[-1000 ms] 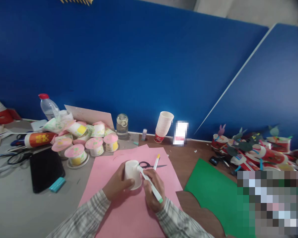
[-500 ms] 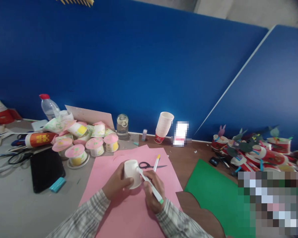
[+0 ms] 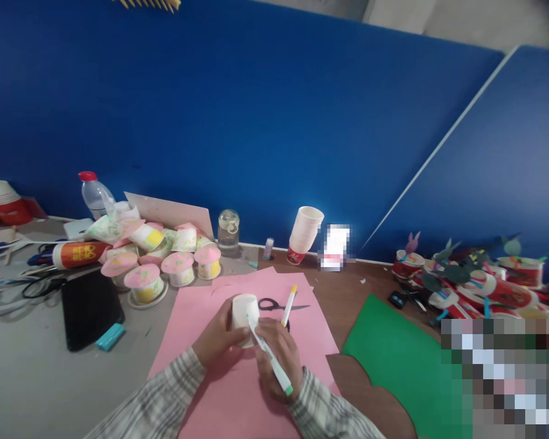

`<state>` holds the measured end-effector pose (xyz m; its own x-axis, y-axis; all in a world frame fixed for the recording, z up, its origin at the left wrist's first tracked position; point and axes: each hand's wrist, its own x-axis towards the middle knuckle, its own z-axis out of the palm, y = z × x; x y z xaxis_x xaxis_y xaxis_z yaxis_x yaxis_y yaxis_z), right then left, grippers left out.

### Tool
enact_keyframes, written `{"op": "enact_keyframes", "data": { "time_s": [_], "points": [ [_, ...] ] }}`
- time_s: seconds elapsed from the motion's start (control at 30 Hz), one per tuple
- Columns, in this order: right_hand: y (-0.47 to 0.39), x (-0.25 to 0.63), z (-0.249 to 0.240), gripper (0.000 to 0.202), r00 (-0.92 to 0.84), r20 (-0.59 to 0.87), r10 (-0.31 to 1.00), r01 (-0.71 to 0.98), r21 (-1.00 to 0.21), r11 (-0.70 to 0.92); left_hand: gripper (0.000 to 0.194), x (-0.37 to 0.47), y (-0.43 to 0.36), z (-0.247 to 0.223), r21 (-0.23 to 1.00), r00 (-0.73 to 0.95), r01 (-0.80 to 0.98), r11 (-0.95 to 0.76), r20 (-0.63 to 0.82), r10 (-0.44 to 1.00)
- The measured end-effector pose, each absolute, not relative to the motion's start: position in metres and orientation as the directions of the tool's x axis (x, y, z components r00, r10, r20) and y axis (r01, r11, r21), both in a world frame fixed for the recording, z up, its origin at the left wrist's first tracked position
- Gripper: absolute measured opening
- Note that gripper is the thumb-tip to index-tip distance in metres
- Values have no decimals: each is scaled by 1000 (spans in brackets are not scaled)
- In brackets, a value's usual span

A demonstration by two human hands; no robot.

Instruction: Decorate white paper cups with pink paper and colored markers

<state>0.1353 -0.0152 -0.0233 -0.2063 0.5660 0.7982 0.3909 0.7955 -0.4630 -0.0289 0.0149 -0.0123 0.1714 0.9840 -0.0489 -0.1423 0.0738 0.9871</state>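
Note:
My left hand (image 3: 218, 335) is wrapped round the side of a white paper cup (image 3: 244, 310), held upside down above pink paper (image 3: 238, 396). In my right hand (image 3: 279, 360) is a white marker with a green end (image 3: 277, 367), its tip against the cup's wall beside a small green mark. Just behind my right hand, a white and yellow marker (image 3: 290, 305) lies across black scissors (image 3: 269, 303) on the pink sheets.
Decorated cups with pink tops (image 3: 178, 265), a black phone (image 3: 91, 311) and a teal cap (image 3: 110, 336) are on the left. A cup stack (image 3: 305, 231) and glass jar (image 3: 229, 231) stand behind. Green paper (image 3: 388, 360) and red cups (image 3: 498, 289) lie right.
My right hand and the marker have shifted a little left and down across the cup's face. A small green mark now shows on the cup. The whole view has moved slightly.

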Motion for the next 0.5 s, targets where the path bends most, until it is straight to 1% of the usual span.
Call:
{"op": "enact_keyframes", "data": {
  "time_s": [0.07,0.2,0.3,0.4,0.5],
  "points": [
    [-15,135,-22,34,-214,798,563,395,-456,797,72,-28,14,-12,988,146,-138,67,-46,988],
    [-14,134,-24,35,-212,794,570,394,-464,793,71,-27,14,-10,986,147,-153,70,-47,988],
    [-13,135,-27,32,-164,781,603,377,-515,770,71,-27,13,-10,981,156,-178,71,-43,987],
    [-12,135,-27,27,-125,741,660,340,-593,730,72,-27,13,-9,982,168,-175,68,-38,985],
    [-11,136,-24,23,-92,709,699,332,-640,693,71,-29,13,-9,983,195,-168,69,-36,980]
  ]
}}
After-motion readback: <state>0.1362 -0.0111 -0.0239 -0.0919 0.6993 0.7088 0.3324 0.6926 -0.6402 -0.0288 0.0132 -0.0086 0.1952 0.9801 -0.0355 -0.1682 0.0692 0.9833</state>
